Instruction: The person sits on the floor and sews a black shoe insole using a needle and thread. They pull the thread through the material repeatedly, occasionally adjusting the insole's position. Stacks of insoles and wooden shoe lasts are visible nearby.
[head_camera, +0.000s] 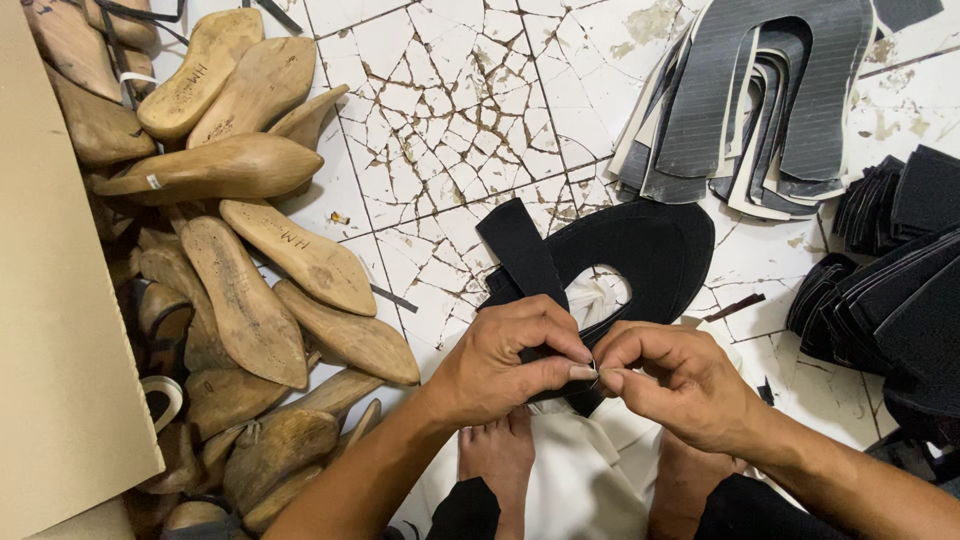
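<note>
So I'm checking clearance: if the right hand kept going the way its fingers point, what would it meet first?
Almost at once the left hand: the right hand points leftward, fingertips nearly touching over the black shoe upper.

The black shoe-shaped cloth piece (640, 250) looks soft and matt. The brown wooden shoe forms (245, 165) are smooth but dull, with worn marks. The white tiled floor (450, 100) is shiny and cracked. The flat tan cardboard sheet (50, 300) looks plain and matt.
</note>
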